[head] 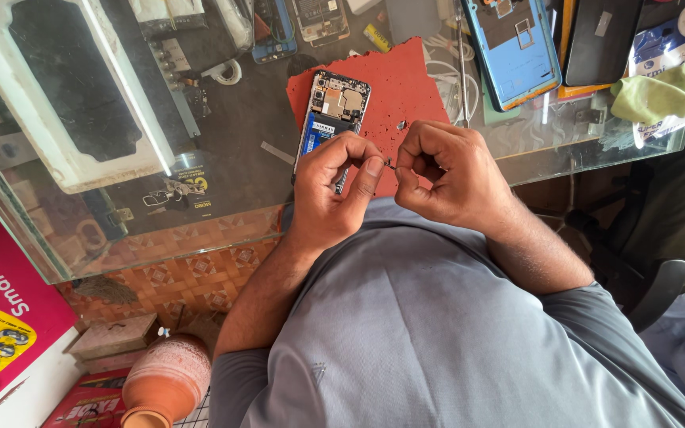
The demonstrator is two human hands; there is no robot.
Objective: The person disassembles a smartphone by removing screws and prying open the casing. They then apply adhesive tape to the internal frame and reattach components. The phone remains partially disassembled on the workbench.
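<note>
My left hand (333, 186) and my right hand (447, 170) meet above the near edge of a red mat (406, 83) on a glass counter (223, 150). Between their fingertips they pinch a tiny thin metal part (391, 165); which hand grips it I cannot tell. Just beyond my left hand lies an opened phone (336, 107) with its back off, its circuit board and blue-labelled battery showing. A small dark bit (400, 125) rests on the mat near my right hand.
A blue phone frame (513, 47), a black phone (600, 40) and a green cloth (663, 91) lie at the far right. A white-framed panel (65, 87) lies on the left. Below the counter stand a clay pot (166, 379) and boxes.
</note>
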